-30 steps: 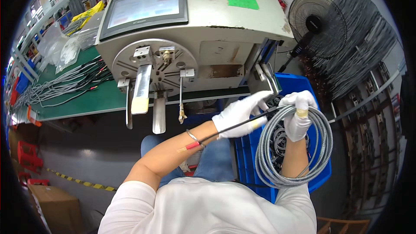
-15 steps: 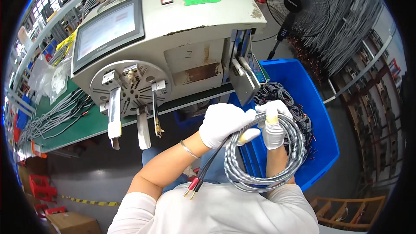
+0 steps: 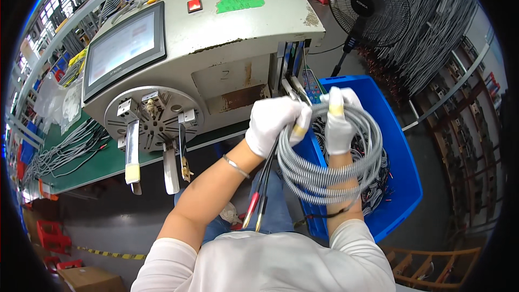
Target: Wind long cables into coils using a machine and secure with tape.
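Cable coil (image 3: 311,177) now farther from shirt (image 3: 259,265)

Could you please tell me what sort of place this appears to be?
It looks like a cable workshop or factory floor, judging by what seems a coil-winding machine with a touchscreen, the blue bin of coiled cables, and the grey cable coil that the gloved left hand and right hand hold.

Free gap, metal prongs (image 3: 171,170) to left hand (image 3: 275,123); cable coil (image 3: 307,178) partly blocks blue bin (image 3: 408,170).
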Tool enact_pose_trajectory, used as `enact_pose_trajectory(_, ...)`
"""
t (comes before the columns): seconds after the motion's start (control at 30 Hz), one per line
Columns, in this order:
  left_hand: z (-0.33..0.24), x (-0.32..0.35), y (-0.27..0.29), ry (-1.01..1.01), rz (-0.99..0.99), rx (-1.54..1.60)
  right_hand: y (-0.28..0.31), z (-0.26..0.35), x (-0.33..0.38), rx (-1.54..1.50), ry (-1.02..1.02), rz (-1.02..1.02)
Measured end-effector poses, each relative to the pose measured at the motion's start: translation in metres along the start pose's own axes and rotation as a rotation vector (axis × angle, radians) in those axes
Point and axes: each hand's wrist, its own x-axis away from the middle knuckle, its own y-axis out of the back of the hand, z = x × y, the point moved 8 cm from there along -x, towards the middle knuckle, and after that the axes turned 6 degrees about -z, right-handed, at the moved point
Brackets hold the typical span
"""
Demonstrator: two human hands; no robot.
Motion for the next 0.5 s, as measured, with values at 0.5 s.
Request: enact_pose_trajectory(0.5, 0.12, 0.026, -0.021, 0.467, -0.309, -0.083, -0.102, -0.151, -0.027, 0.958, 0.395, 0.473)
